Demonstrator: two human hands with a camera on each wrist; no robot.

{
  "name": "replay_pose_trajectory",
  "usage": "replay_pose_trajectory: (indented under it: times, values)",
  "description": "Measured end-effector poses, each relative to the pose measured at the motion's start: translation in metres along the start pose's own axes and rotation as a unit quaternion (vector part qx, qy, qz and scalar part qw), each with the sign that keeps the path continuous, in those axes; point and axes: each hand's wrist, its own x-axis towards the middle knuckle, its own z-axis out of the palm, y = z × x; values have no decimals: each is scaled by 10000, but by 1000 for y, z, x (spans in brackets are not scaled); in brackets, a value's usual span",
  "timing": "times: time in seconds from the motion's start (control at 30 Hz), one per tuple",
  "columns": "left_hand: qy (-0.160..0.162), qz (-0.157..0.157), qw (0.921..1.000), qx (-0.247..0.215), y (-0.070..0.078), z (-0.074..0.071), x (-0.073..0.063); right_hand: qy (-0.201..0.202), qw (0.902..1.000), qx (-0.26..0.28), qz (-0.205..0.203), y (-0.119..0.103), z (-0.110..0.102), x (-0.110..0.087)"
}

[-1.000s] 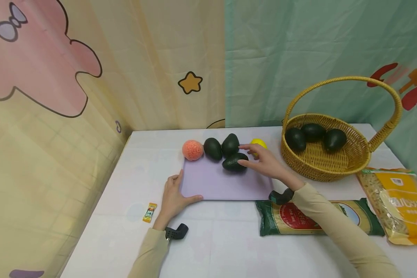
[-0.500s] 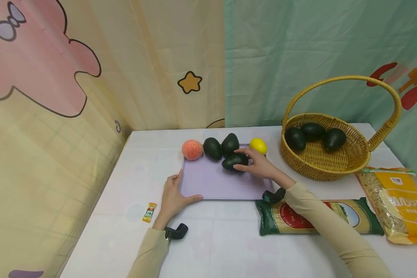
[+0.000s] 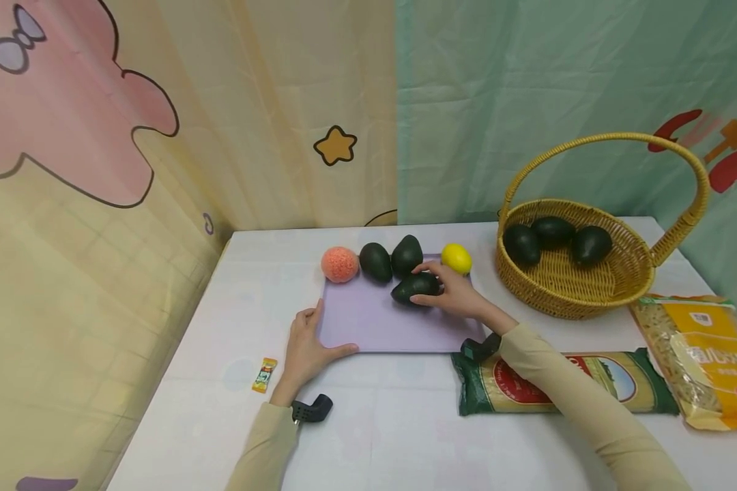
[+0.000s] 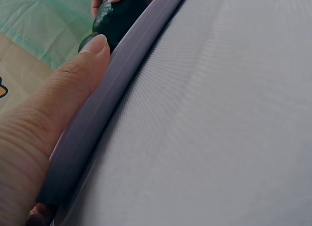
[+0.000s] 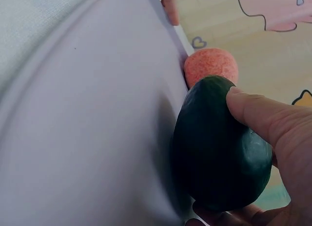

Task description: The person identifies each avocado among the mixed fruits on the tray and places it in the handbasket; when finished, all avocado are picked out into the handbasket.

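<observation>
My right hand point(image 3: 451, 290) holds a dark green avocado point(image 5: 219, 148), thumb on one side and fingertips on the other, close over the lilac tray point(image 3: 374, 327). Spread around the tray's near-left corner, my left hand point(image 3: 307, 348) lays its thumb point(image 4: 80, 79) along the front rim and its fingers against the left side. Two more avocados, one upright-looking point(image 3: 408, 255) and one beside it point(image 3: 376, 263), rest along the tray's back edge. A coral textured ball point(image 3: 340, 264) is at the back-left corner, and a yellow lemon point(image 3: 456, 258) at the back right.
A wicker basket point(image 3: 580, 308) with a tall handle stands at the back right, holding three avocados point(image 3: 554, 233). A long green-ended packet point(image 3: 522, 389) lies in front of it under the right forearm. Farther right is a yellow bag point(image 3: 706, 361); a small wrapped sachet point(image 3: 264, 375) lies left.
My right hand has moved slightly left and closed its thumb and fingers on the front avocado, which has turned a little. The lemon shows fully now. My left hand has stayed in place.
</observation>
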Motion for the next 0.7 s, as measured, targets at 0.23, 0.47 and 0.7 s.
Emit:
replay_pose_trajectory:
  times: [0.23, 0.47, 0.7]
  values:
    - [31, 26, 10000, 25, 1, 0, -1, -42, 10000, 14, -40, -1, 0, -7]
    - [41, 47, 10000, 6, 3, -1, -2, -93, 9999, -55, -53, -1, 1, -13]
    - [15, 10, 10000, -8, 3, -1, -2, -82, 9993, -353, -85, -6, 1, -20]
